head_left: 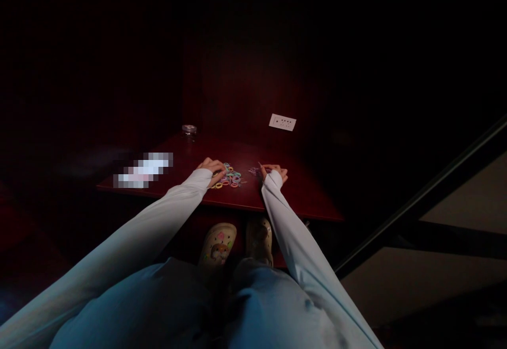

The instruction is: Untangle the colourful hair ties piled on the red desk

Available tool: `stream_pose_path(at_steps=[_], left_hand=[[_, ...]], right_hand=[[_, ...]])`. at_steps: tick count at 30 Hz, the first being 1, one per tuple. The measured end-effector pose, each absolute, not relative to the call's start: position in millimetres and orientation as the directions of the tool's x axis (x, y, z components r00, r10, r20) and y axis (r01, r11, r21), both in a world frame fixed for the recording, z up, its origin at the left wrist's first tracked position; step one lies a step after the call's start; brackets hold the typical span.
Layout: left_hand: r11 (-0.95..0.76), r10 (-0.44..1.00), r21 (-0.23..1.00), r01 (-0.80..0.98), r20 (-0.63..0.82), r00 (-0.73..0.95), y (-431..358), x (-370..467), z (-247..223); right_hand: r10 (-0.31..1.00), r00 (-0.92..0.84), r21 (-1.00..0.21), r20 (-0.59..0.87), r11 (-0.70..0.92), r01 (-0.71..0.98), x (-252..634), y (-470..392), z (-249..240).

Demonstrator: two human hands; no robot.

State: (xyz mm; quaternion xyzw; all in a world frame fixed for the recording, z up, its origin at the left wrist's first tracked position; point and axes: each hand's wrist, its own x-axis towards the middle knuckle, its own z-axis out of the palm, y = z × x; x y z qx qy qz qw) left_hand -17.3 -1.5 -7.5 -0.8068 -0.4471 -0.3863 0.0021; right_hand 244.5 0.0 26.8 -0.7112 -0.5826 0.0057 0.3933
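Observation:
A pile of small pastel elastic hair ties (232,178) lies on the dark red tabletop (245,199). At the left edge of this pile is my left hand (213,167), its fingers loosely bent and reaching over the ties without a visible grip. To the right, a smaller cluster of purplish bits (254,171), perhaps more hair ties, lies beside my right hand (276,170). The thumb and forefinger of that hand come together in a pinch. Whatever is between those fingertips is too small to make out.
A clear lidded jar (189,132) stands at the back left of the table. A bright pixelated rectangle (144,170) lies near the left edge. The back panel carries a white socket plate (282,122). Beige clogs (219,246) show below the front edge. The surroundings are dark.

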Motion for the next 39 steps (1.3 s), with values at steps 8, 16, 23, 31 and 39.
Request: stream_pose_path(at_steps=[8,16,23,31,39], left_hand=[[-0.611,0.721,0.365,0.703,0.624,0.303,-2.2,-19.6,-7.7],[-0.589,0.745,0.373,0.717,0.594,0.303,0.7,-19.1,-7.1],[-0.601,0.716,0.351,0.718,0.636,0.288,2.4,-17.5,-12.4],[-0.591,0.725,0.353,0.726,0.627,0.285,0.4,-16.0,-11.5],[-0.589,0.720,0.354,0.727,0.639,0.273,-1.4,-17.9,-9.3]], right_hand=[[0.828,0.147,-0.458,0.542,0.144,0.877,261.0,13.3,14.0],[0.890,-0.067,-0.293,0.451,0.218,0.931,247.5,9.1,19.7],[0.881,-0.146,-0.184,0.449,0.251,0.950,240.7,10.5,19.1],[0.833,-0.235,-0.153,0.501,0.353,0.923,239.6,4.7,15.1],[0.892,-0.168,-0.219,0.420,0.279,0.935,235.1,11.0,1.8]])
